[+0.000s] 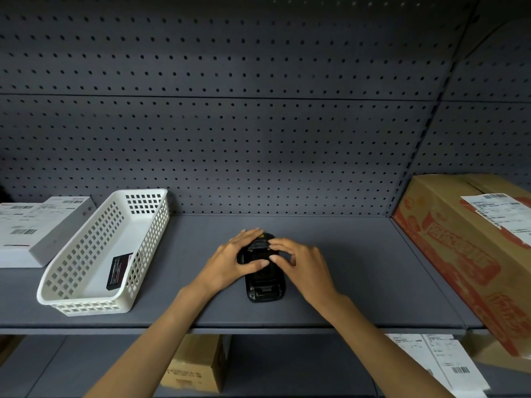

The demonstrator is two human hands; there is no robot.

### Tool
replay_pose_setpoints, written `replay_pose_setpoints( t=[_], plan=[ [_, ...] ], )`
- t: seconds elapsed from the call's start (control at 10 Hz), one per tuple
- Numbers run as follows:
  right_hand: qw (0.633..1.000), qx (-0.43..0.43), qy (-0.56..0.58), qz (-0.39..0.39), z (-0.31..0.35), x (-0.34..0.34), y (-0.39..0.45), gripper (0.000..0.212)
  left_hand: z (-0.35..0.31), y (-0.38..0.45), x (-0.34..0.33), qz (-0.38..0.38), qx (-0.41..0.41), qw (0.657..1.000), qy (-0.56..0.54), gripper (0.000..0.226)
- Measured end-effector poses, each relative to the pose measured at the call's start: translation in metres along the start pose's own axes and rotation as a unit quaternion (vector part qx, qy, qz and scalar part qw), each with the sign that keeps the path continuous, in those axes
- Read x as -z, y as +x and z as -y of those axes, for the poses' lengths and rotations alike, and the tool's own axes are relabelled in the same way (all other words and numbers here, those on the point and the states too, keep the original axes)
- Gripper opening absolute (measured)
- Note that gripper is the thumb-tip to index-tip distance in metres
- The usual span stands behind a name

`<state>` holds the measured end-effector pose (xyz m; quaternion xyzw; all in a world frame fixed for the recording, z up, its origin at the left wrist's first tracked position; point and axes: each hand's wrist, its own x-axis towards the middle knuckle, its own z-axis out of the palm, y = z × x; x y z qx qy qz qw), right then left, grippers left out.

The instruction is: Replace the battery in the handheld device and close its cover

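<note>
A black handheld device (265,285) lies face down on the grey shelf, its back towards me. My left hand (232,258) grips its far left side, thumb across the back. My right hand (301,262) rests on its far right side with thumb and fingertips pressing on the back near the top. The hands hide the device's upper half, so the cover's state is unclear. A flat black battery (119,270) leans against the right wall inside a white perforated basket (74,297) to the left.
A white labelled box (31,231) sits at the far left of the grey shelf (359,282). A large cardboard carton (471,254) with red print fills the right side. Pegboard backs the shelf. Below are a small cardboard box (195,366) and paper labels (439,366).
</note>
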<state>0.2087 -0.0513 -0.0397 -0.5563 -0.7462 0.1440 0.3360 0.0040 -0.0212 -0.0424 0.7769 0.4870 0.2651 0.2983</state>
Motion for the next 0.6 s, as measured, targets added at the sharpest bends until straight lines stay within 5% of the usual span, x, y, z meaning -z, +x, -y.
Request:
replay_pose_setpoints(
  t=[0.6],
  plan=[
    [0.999, -0.048, 0.024, 0.000, 0.028, 0.004, -0.011, 0.034, -0.004, -0.010, 0.006, -0.003, -0.031, 0.999, 0.043, 0.051]
  ],
)
